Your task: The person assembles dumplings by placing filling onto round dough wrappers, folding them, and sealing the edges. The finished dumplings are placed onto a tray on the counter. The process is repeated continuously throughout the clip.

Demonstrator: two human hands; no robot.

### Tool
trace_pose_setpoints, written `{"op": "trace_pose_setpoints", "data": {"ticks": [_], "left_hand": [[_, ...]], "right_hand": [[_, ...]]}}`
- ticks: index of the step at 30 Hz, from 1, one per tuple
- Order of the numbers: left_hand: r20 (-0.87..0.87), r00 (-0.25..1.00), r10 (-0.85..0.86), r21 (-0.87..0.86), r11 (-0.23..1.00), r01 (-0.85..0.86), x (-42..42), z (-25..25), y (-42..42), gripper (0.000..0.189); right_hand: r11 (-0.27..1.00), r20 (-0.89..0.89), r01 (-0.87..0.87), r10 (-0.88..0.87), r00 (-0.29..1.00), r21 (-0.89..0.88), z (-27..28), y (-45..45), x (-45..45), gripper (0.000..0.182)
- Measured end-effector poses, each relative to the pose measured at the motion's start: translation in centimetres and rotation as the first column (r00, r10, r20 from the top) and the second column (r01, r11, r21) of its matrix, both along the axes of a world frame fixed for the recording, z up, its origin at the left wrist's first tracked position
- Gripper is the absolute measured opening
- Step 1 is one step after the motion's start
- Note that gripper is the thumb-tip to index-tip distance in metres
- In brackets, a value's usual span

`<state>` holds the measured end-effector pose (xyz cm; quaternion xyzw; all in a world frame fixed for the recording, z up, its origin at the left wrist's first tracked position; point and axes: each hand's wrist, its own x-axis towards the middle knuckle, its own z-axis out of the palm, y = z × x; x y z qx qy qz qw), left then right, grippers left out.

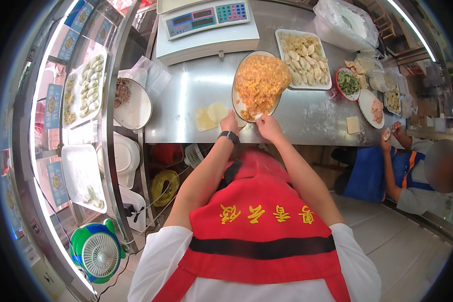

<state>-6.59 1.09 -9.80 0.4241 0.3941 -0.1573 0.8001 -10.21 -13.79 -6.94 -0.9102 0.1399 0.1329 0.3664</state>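
Note:
My left hand [229,122], with a dark watch on its wrist, holds a pale round dough wrapper [241,122] at the near side of the filling plate. My right hand [270,128] is closed at the plate's near rim, by the lower end of the filling. Whatever its fingers may hold is too small to make out. The oval plate [235,102] carries a large mound of orange minced filling [262,81]. Left of my left hand, a round wrapper [217,112] overlaps a squarish yellow wrapper [205,120] flat on the steel table.
A digital scale [207,41] stands at the back. Right of the plate are a tray of dumplings [309,86], a bowl of green filling [348,83] and a wrapper stack [353,125]. A co-worker [407,166] handles a dumpling at far right. A meat bowl [137,107] sits left.

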Motion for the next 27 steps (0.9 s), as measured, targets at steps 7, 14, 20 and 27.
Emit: {"op": "trace_pose_setpoints", "data": {"ticks": [7,14,20,27], "left_hand": [[0.006,1.0,-0.003,-0.155,0.988,0.004,0.1,-0.5,0.8,0.048],[0.031,0.999,0.02,-0.245,0.969,-0.012,-1.0,0.2,2.2,0.046],[0.1,0.995,-0.031,-0.254,0.966,0.055,0.2,4.2,3.0,0.042],[0.191,0.974,-0.119,-0.236,0.958,0.163,3.5,7.5,0.5,0.046]], "right_hand": [[0.96,0.049,-0.05,0.038,0.998,0.276,0.6,0.6,-0.4,0.025],[0.975,0.119,-0.094,0.071,0.99,0.202,1.6,2.3,-2.7,0.022],[0.994,0.147,-0.089,0.08,0.986,0.059,7.4,0.1,-1.3,0.021],[0.966,0.296,-0.091,0.163,0.941,-0.243,10.0,-2.0,1.4,0.018]]}}
